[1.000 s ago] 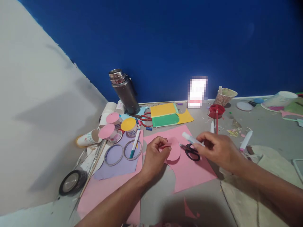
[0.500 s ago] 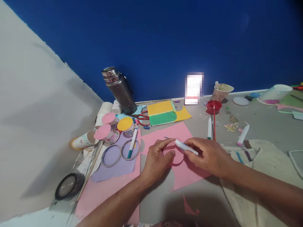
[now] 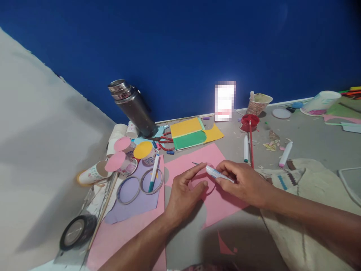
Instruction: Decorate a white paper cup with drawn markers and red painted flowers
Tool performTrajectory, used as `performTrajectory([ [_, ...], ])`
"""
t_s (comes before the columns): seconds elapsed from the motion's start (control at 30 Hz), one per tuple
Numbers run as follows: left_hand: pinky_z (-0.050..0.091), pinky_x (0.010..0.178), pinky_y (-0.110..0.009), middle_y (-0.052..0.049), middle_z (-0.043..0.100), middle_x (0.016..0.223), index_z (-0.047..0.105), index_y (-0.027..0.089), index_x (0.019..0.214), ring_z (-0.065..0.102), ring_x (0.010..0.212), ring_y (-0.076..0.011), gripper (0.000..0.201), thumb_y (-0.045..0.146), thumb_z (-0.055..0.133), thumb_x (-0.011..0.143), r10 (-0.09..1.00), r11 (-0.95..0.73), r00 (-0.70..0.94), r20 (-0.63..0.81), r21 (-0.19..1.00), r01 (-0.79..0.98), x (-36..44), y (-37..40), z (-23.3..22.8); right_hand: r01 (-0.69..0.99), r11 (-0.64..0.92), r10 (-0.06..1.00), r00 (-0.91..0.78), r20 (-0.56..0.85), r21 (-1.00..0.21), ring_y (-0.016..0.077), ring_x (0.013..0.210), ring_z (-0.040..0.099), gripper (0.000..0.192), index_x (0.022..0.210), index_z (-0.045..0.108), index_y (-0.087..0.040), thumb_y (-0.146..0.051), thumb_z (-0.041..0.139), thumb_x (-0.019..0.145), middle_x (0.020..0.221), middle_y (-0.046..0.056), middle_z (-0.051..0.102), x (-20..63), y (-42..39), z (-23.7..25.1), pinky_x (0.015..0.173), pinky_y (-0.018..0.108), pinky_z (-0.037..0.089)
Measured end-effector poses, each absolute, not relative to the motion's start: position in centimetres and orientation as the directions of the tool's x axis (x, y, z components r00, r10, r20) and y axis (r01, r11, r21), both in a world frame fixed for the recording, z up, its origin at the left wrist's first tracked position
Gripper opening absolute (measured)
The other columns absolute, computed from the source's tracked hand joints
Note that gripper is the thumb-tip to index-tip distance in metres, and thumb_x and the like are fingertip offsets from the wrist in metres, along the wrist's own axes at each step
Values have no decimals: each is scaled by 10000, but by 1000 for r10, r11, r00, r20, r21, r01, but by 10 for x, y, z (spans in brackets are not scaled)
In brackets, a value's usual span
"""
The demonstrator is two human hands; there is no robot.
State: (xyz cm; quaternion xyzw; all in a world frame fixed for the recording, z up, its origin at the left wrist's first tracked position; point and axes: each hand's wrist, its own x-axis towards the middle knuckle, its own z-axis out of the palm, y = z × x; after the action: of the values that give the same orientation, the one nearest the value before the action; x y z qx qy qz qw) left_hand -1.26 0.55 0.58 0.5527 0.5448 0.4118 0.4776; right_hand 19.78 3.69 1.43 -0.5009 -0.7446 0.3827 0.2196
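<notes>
While we sit at a grey floor (image 3: 310,143) strewn with paper scraps, a deep blue wall (image 3: 197,45) rises behind it and a pale wall (image 3: 34,131) slants at the left. Our left hand (image 3: 183,194) presses flat, fingers spread, on a round pink paper disc (image 3: 203,181) lying on a matte pink sheet (image 3: 220,199). Our right hand (image 3: 244,182) pinches a slim white glue pen (image 3: 217,174), its tip over the disc. A shiny steel flask (image 3: 132,107) stands by the wall. No writing is legible.
</notes>
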Motion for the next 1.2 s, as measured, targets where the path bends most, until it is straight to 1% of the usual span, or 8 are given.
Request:
performTrajectory([
  [0.1, 491, 1244, -498, -56, 774, 1390, 810, 276, 1296, 689, 1381, -317, 505, 197, 726, 804, 998, 30, 46, -44, 964, 266, -12, 3, 7, 557, 169, 919, -387, -74, -813, 157, 645, 587, 260, 889, 701, -217, -434, 563, 927, 726, -7, 703, 199, 38, 14, 591, 287, 378],
  [0.2, 516, 1224, -495, -63, 778, 1380, 805, 261, 1303, 707, 1358, -315, 511, 192, 722, 804, 997, 38, 48, -53, 961, 275, -11, 2, 7, 634, 227, 928, -372, -34, -739, 169, 673, 636, 205, 918, 701, -216, -385, 586, 929, 775, 6, 750, 200, 36, 12, 619, 291, 390],
  [0.33, 552, 1181, -469, -75, 795, 1352, 803, 249, 1307, 734, 1312, -309, 515, 194, 736, 799, 996, 54, 52, -70, 964, 260, -9, 1, 3, 755, 419, 903, -402, 148, -504, 187, 632, 677, 99, 921, 693, -206, -274, 621, 931, 740, 25, 769, 201, 30, 4, 614, 310, 353],
  [0.47, 572, 1136, -400, -72, 812, 1322, 828, 258, 1239, 753, 1267, -280, 453, 205, 770, 793, 993, 89, 58, -100, 982, 168, -10, 3, 2, 736, 627, 761, -508, 404, -254, 202, 673, 726, 112, 982, 690, -198, -144, 614, 920, 766, 36, 787, 202, 27, -3, 631, 322, 369],
  [0.57, 611, 1033, -366, -94, 845, 1221, 858, 232, 1132, 789, 1155, -278, 360, 293, 839, 778, 986, 161, 43, -163, 985, 57, -12, 8, 6, 703, 693, 674, -550, 493, -163, 195, 677, 728, 92, 959, 685, -190, -139, 616, 926, 758, 30, 774, 202, 27, -5, 636, 322, 382],
  [0.83, 584, 867, -326, -103, 870, 963, 899, 193, 934, 755, 906, -233, 237, 347, 844, 764, 961, 276, -11, -276, 961, 29, -14, 15, 9, 687, 708, 664, -569, 485, -164, 201, 662, 728, 159, 1045, 723, -173, -171, 637, 911, 748, 13, 774, 201, 25, -5, 613, 336, 369],
  [1.07, 551, 722, -287, -69, 843, 801, 877, 186, 804, 715, 748, -198, 167, 344, 837, 770, 978, 204, -74, -194, 964, 168, -11, 12, 9, 692, 700, 686, -582, 436, -177, 207, 643, 724, 177, 1041, 740, -183, -192, 625, 907, 746, 36, 793, 198, 22, -3, 597, 337, 321],
  [1.2, 521, 670, -276, -54, 813, 730, 861, 179, 751, 670, 678, -176, 186, 352, 798, 783, 980, 188, -99, -171, 959, 211, -12, 11, 10, 694, 652, 753, -548, 364, -305, 200, 671, 734, 200, 1048, 752, -203, -204, 646, 878, 788, 31, 821, 199, 22, 0, 608, 325, 334],
])
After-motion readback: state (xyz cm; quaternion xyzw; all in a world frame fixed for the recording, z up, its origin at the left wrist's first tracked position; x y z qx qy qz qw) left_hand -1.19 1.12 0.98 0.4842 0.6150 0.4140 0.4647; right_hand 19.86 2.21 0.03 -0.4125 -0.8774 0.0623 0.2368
